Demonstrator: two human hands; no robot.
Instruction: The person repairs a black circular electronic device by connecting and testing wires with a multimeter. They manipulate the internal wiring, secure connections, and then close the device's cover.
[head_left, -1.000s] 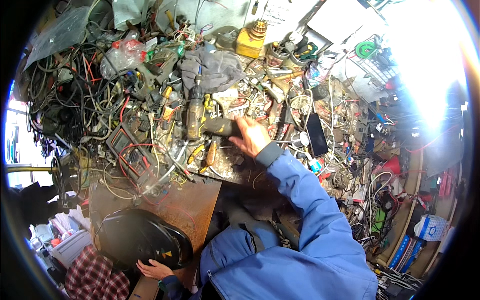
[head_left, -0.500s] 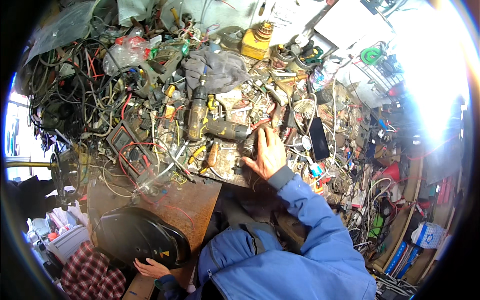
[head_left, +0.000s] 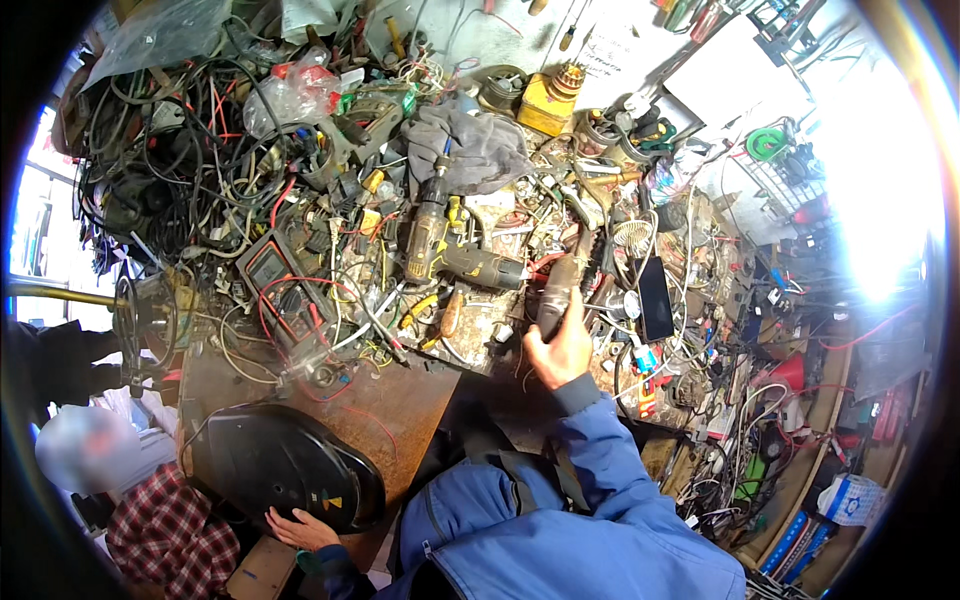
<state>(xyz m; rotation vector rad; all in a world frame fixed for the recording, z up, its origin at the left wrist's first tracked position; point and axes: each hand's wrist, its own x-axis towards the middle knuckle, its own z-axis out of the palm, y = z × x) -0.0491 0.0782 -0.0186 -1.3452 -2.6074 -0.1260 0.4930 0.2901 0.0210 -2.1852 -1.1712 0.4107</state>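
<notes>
My right hand (head_left: 565, 348) is closed around the lower end of a dark brown cylindrical tool body (head_left: 560, 290), thumb on its left and fingers along its right. Just left of it, a cordless drill (head_left: 425, 240) lies on the cluttered bench, its dark grip pointing toward the tool. My left hand (head_left: 303, 530) rests against the near edge of a black glossy rounded shell (head_left: 270, 460) with a yellow triangle mark. Its fingers are stretched out, not wrapped round anything. The shell lies on a rusty brown board (head_left: 415, 390).
A multimeter (head_left: 280, 290) with red leads lies left of the drill. A black phone (head_left: 655, 300) is at the right. Tangled cables (head_left: 170, 150) heap at the far left, and a grey rag (head_left: 465, 145) lies behind. Someone in a plaid shirt (head_left: 170, 535) is at the lower left.
My right hand has shifted from over the brown tool to its near end, uncovering more of it. The whole view has slid slightly. My left hand stays at the black shell.
</notes>
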